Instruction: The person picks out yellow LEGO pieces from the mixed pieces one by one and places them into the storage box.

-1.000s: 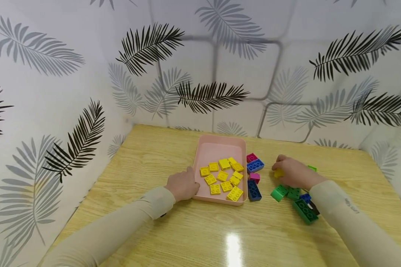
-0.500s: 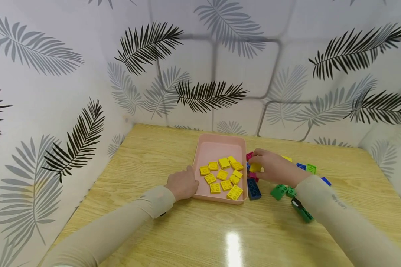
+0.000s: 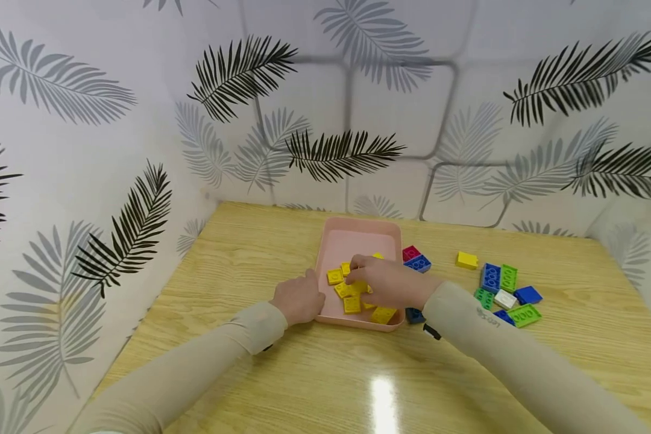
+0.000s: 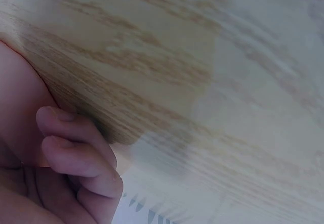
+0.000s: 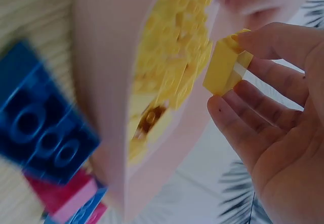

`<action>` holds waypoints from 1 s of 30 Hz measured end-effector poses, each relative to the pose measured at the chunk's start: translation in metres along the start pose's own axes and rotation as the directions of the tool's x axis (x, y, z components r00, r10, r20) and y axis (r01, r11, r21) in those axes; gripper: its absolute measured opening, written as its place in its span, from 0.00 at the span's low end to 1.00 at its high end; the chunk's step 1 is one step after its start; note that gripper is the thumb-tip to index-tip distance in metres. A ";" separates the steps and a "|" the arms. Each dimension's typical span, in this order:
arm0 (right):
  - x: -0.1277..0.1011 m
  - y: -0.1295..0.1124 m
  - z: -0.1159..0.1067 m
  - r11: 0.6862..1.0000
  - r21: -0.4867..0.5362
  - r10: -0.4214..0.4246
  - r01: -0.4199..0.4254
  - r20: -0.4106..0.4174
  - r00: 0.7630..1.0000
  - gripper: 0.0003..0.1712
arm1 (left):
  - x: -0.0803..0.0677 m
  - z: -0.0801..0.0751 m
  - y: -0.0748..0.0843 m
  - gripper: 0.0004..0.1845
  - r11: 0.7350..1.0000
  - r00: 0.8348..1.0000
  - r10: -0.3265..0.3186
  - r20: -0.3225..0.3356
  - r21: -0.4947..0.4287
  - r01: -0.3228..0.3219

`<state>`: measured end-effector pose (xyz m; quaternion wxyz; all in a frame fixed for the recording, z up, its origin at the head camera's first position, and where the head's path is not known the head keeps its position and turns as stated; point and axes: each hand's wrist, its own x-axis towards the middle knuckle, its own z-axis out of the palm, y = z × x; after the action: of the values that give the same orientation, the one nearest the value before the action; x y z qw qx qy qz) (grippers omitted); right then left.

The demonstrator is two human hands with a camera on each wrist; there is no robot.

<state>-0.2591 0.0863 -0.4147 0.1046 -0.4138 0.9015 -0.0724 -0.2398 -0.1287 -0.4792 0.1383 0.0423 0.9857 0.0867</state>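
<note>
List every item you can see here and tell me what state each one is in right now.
pink tray: flat on the table, partly filled with yellow bricks
yellow brick: pinched in the right hand above the tray
left hand: rests against the tray's left edge
lone yellow brick: lying loose on the table
blue, green and white bricks: scattered right of the tray

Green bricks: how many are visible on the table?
3 green bricks, right of the pink tray: one behind, one left, one in front. The right sleeve may hide others.
</note>
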 end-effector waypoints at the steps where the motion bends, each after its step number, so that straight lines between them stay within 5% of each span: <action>1: 0.003 -0.003 0.001 1.000 -0.008 -0.012 0.012 0.000 1.000 0.21 | 0.001 0.001 0.000 0.30 1.000 1.000 0.006 -0.003 0.001 -0.006; 9: 0.021 -0.019 0.013 0.989 -0.032 -0.142 0.142 0.029 0.990 0.20 | 0.000 0.001 -0.002 0.25 0.999 0.999 0.038 -0.028 -0.013 -0.039; 18: 0.026 -0.030 0.018 0.988 -0.105 -0.108 0.114 0.064 0.992 0.24 | -0.005 -0.003 -0.001 0.18 0.999 0.998 0.030 -0.054 -0.022 -0.031; 30: 0.015 -0.024 0.017 0.991 -0.065 -0.113 0.115 0.038 0.993 0.21 | -0.005 -0.003 0.001 0.20 0.999 0.998 0.037 -0.044 -0.012 -0.037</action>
<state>-0.2466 0.0584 -0.4275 0.1016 -0.4690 0.8764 -0.0410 -0.2356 -0.1293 -0.4745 0.1153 0.0576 0.9869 0.0967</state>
